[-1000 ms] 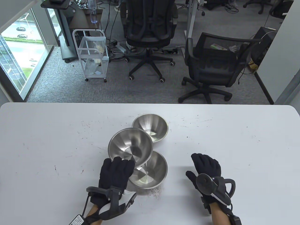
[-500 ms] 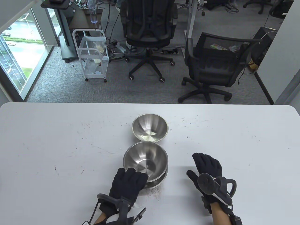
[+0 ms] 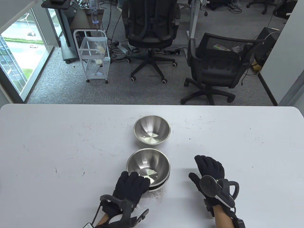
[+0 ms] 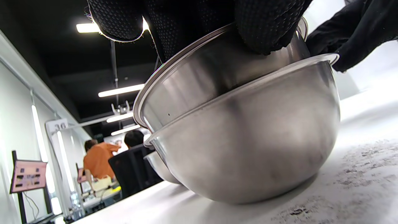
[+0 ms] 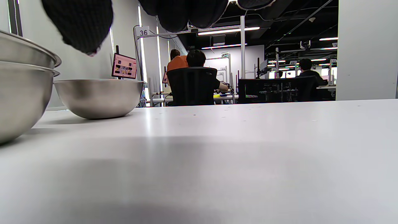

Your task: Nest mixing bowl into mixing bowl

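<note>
A steel mixing bowl (image 3: 148,165) sits nested in a second steel mixing bowl (image 3: 163,184) near the table's front middle. In the left wrist view the upper bowl (image 4: 199,81) sits tilted inside the lower bowl (image 4: 248,140). My left hand (image 3: 131,185) grips the upper bowl's near rim, fingers over the edge. My right hand (image 3: 210,169) rests flat and open on the table right of the bowls, touching nothing. A third steel bowl (image 3: 152,129) stands just behind the pair.
The white table (image 3: 47,154) is scuffed, with dark specks near the stacked bowls. Beyond its far edge are two office chairs (image 3: 213,64) and a white cart (image 3: 93,55). In the right wrist view the third bowl (image 5: 98,96) stands to the left.
My left hand carried the bowl from the left over the near bowl and lowered it in. The right hand has stayed put.
</note>
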{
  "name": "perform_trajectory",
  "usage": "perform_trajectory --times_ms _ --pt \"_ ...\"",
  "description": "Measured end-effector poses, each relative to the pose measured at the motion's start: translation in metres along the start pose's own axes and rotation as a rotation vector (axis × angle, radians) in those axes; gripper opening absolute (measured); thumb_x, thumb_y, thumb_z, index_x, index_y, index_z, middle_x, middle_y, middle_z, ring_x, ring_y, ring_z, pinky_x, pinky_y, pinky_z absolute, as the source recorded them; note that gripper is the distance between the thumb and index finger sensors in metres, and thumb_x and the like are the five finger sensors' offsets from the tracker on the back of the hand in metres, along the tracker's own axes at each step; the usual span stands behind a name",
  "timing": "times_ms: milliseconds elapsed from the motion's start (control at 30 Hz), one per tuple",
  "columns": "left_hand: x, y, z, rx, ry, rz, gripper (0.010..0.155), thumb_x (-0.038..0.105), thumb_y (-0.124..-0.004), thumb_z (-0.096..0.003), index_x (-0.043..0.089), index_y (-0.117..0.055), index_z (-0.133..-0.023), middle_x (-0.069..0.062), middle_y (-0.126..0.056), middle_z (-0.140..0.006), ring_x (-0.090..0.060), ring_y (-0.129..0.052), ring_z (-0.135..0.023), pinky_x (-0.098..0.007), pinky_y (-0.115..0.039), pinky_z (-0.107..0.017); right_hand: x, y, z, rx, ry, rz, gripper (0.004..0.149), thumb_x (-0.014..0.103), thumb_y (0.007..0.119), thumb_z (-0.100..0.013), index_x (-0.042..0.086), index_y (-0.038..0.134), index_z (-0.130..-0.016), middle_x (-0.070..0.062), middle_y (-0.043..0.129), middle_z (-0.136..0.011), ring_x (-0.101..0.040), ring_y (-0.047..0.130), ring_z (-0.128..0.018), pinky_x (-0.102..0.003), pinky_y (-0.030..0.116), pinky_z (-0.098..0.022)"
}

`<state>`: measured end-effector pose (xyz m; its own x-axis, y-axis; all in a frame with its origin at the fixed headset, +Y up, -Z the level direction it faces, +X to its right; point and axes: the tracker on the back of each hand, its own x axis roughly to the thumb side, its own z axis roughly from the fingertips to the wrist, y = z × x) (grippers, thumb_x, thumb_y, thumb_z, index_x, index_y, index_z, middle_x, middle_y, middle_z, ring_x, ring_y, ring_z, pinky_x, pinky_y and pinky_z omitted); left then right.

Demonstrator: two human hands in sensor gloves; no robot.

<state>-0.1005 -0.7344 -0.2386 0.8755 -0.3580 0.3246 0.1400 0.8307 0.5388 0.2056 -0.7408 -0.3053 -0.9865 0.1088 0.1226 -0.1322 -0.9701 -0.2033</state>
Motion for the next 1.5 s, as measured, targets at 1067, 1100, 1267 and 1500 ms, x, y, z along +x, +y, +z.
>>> perform_trajectory --times_ms 1067,1100,1267,1500 --pt "-0.004 -0.012 0.002 -0.178 -0.102 0.068 0.041 0.043 -0.071 -0.0513 0.054 -0.086 -0.089 0.026 -0.109 -0.085 -0.014 -0.100 -0.089 -0.053 -0.071 -0.074 0.002 0.003 -0.001 0.025 -0.005 0.011 0.078 0.057 0.084 -0.040 0.028 0.059 -0.107 0.001 0.071 -0.110 -0.029 0.070 -0.102 -0.059 0.056 -0.074" --pt "-0.004 -0.012 0.002 -0.178 -0.101 0.070 0.042 0.043 -0.071 -0.0512 0.054 -0.085 -0.089 0.026 -0.109 -0.085 -0.014 -0.100 -0.089 -0.053 -0.071 -0.074 0.002 0.003 -0.001 0.025 -0.005 0.011 0.078 0.057 0.085 -0.040 0.028 0.059 -0.107 0.001 0.071 -0.110 -0.029 0.070 -0.102 -0.059 0.056 -0.074" --pt "-0.004 -0.011 0.003 -0.174 -0.096 0.069 0.042 0.045 -0.072 -0.0511 0.052 -0.084 -0.091 0.026 -0.108 -0.086 -0.014 -0.099 -0.090 -0.053 -0.071 -0.074 0.004 0.004 -0.001 0.030 -0.011 0.020 0.078 0.057 0.085 -0.040 0.028 0.059 -0.107 0.001 0.071 -0.110 -0.029 0.070 -0.102 -0.059 0.056 -0.074" --pt "-0.009 -0.010 0.003 -0.159 -0.076 0.068 0.047 0.048 -0.071 -0.0501 0.047 -0.080 -0.096 0.018 -0.104 -0.091 -0.015 -0.093 -0.095 -0.053 -0.070 -0.074 0.010 0.002 -0.001 0.022 -0.033 0.037 0.078 0.057 0.085 -0.040 0.028 0.059 -0.107 0.001 0.071 -0.110 -0.029 0.070 -0.102 -0.059 0.056 -0.074"
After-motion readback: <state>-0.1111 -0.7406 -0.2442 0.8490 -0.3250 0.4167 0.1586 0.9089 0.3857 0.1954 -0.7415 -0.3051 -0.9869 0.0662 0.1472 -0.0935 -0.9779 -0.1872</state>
